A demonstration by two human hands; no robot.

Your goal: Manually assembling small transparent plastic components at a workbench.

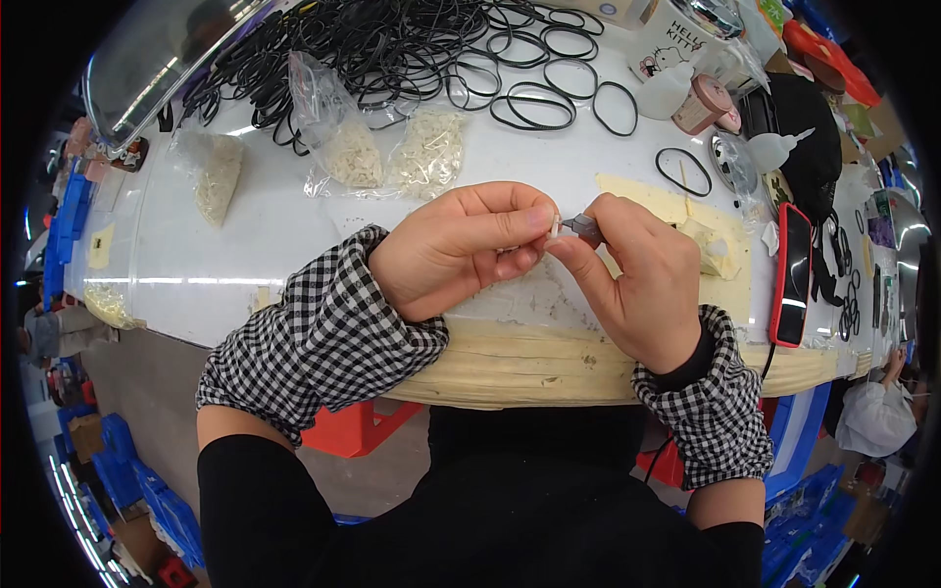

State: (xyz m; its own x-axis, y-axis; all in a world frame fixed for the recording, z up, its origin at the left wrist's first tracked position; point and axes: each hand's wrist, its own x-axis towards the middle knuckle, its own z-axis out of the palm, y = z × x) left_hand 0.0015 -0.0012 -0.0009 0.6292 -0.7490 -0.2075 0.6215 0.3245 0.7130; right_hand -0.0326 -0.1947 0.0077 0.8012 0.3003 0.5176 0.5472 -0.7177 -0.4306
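Above the table's near edge, my two hands meet fingertip to fingertip. My left hand [453, 250] is closed, with thumb and forefinger pinching a small white piece [556, 228]. My right hand [647, 279] is closed round a small dark-grey tool [585, 229], whose pointed tip reaches the white piece. Most of that tool is hidden behind the fingers, so its exact kind does not show. The right thumb tip is close under the white piece. Both forearms wear black-and-white checked sleeve covers.
Beyond my hands lie clear bags [428, 152] of small cream-coloured parts and a large heap of black bands [363, 59]. Pale yellow sheets [720, 257] lie right of my hands, near a red-edged phone [792, 274] and squeeze bottles [774, 149]. Yellow tape [520, 365] covers the front edge.
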